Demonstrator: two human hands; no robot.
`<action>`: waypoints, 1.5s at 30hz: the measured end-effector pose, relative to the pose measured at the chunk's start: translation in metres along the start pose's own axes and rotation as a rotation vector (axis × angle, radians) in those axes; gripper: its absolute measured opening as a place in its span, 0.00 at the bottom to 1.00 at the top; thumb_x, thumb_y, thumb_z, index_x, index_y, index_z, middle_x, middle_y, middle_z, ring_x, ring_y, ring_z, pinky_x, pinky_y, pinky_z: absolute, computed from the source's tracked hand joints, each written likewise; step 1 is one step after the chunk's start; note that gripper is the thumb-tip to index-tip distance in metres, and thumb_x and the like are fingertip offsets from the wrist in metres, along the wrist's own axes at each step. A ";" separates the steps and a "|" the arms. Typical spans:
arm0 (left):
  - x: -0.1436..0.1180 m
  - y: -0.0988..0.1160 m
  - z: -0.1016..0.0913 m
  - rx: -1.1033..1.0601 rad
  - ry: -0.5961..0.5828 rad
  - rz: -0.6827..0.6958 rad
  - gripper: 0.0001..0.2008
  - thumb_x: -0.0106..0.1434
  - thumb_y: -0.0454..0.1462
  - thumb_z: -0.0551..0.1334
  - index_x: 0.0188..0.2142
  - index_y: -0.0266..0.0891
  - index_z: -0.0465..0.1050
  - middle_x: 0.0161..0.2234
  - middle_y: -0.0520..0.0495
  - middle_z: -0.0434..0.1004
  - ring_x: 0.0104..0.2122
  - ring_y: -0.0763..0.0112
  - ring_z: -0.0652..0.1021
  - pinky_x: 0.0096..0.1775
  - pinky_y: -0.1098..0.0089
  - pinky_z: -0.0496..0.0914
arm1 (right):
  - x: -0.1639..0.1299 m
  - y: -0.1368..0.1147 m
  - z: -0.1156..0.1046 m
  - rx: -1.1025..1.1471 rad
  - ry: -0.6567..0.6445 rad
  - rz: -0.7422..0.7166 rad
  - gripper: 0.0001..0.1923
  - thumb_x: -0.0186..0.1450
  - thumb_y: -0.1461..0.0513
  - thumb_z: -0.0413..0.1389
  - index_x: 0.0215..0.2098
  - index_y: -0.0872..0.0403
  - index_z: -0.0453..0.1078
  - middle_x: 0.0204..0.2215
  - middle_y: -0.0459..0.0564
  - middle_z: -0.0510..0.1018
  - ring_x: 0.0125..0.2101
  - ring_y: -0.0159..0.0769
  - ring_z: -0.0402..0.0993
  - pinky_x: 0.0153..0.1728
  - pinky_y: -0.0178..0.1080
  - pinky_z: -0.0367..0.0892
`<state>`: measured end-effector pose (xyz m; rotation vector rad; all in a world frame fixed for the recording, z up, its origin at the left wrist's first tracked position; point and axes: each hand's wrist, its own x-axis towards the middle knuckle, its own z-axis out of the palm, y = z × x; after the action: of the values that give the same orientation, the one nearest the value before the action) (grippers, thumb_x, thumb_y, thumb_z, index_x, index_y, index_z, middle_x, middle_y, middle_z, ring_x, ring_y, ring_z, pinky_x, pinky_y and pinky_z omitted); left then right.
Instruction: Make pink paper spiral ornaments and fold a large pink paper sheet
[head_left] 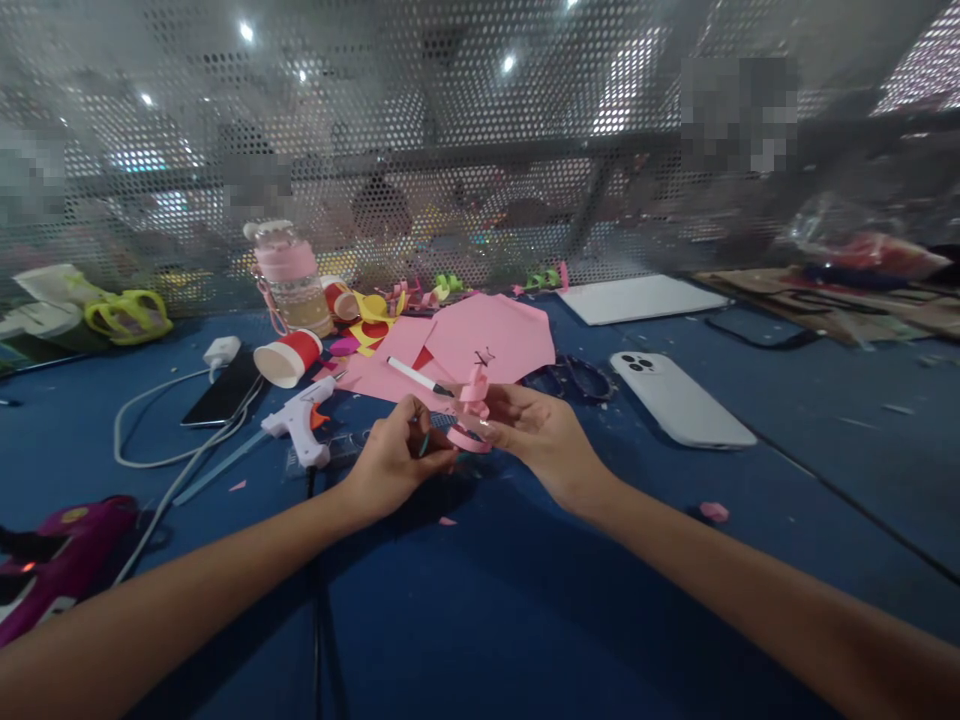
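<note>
Several craft leftovers crowded the blue table (525,600) beyond the hands: a white glue gun (304,418) lay just left of them, its cable trailing toward the near edge, and a red paper cup (289,358) lay on its side farther back beside a bottle with a pink lid (289,275). Sheets of pink paper (491,335) spread behind the hands, with a white marker (418,377) resting on them. A white phone (679,398) lay face down to the right, well apart, and a dark phone (225,390) sat to the left near a charger. A perforated metal screen (480,140) closed off the far side. Both forearms reached in from the near edge and met at the middle. The right hand (536,430) pinched a small pink paper figure (472,405) between thumb and fingertips, holding it upright just above the table. The left hand (394,460) was curled, fingers pressed together at the figure's base; a greenish sliver showed there, too small to tell.
</note>
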<state>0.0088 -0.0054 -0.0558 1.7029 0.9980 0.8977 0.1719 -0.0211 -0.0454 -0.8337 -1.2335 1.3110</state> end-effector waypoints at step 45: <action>0.000 0.004 0.003 0.004 -0.073 -0.019 0.17 0.48 0.33 0.62 0.24 0.41 0.49 0.20 0.57 0.67 0.22 0.74 0.74 0.25 0.73 0.67 | 0.001 -0.007 -0.002 -0.103 0.134 -0.031 0.12 0.46 0.58 0.63 0.26 0.55 0.69 0.30 0.48 0.77 0.31 0.34 0.74 0.27 0.34 0.70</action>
<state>0.0117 -0.0076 -0.0528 1.7148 0.9666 0.8163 0.1748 -0.0203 -0.0390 -0.9562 -1.2106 1.1559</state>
